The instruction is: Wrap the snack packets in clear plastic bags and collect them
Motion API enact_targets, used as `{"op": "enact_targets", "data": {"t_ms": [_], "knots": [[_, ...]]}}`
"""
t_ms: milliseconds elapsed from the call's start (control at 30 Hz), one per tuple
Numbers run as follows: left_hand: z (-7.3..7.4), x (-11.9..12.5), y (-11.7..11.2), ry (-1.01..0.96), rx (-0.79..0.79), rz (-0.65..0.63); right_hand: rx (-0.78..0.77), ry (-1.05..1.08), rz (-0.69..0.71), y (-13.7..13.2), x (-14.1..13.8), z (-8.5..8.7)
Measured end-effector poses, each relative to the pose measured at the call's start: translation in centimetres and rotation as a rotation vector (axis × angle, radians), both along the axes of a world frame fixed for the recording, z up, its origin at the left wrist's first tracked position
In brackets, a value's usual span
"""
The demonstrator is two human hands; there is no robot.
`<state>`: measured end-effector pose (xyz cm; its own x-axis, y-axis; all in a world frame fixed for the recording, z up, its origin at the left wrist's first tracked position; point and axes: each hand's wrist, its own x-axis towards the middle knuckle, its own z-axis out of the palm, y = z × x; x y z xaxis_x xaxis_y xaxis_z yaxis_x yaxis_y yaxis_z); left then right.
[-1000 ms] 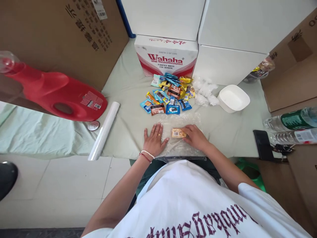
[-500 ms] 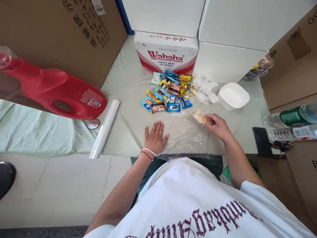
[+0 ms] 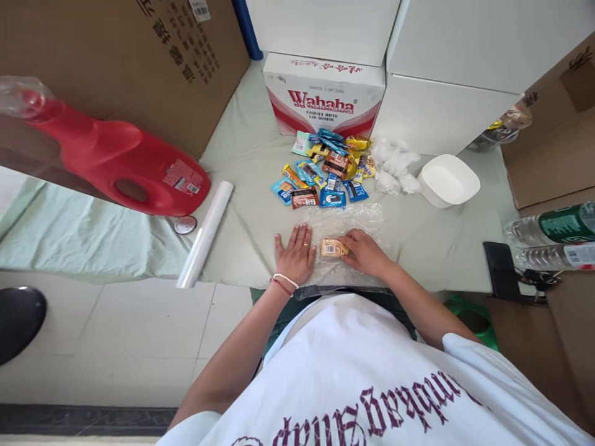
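Note:
My left hand (image 3: 295, 254) lies flat with fingers spread at the left edge of a clear plastic film sheet (image 3: 362, 218). In my right hand (image 3: 365, 252) is a small snack packet (image 3: 333, 248), pale orange with a barcode label, pinched at its right end. The packet rests on or just over the film, close to my left fingers; whether it touches cannot be told. Beyond the film is a pile of colourful wrapped snacks (image 3: 333, 198) in blue, brown and yellow.
A roll of film (image 3: 204, 235) and a red detergent bottle (image 3: 134, 164) lie at left. Behind the snacks stands a Wahaha carton (image 3: 325, 93). Crumpled clear bags (image 3: 394, 166), a white bowl (image 3: 449, 179), a black phone (image 3: 501, 269) and plastic bottles (image 3: 558, 224) are at right.
My right hand has brought the snack packet left and nearer to me, down to the middle of the film. My left hand stays flat in place. The view has shifted slightly.

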<state>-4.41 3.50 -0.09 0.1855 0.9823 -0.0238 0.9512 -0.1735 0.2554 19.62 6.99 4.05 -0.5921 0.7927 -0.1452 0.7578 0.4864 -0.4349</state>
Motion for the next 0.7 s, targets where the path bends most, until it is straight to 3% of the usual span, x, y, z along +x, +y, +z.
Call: {"op": "enact_targets", "data": {"t_ms": [200, 400, 533, 600, 700], "knots": [[0.1, -0.8, 0.1, -0.029, -0.020, 0.024, -0.025, -0.049, 0.047, 0.3, 0.6, 1.0], [0.3, -1.8, 0.0, -0.078, -0.021, 0.073, -0.030, -0.050, 0.031, 0.4, 0.6, 0.4], [0.4, -2.8, -0.4, -0.136, 0.048, 0.090, 0.006, 0.151, 0.002, 0.0, 1.8, 1.0], [0.5, -3.7, -0.9, -0.143, 0.105, 0.047, 0.042, 0.312, -0.024, -0.9, 3.3, 1.9], [0.9, -5.3, -2.1, -0.153, 0.099, -0.167, 0.030, 0.386, 0.048, -3.4, 5.6, 2.7]]}}
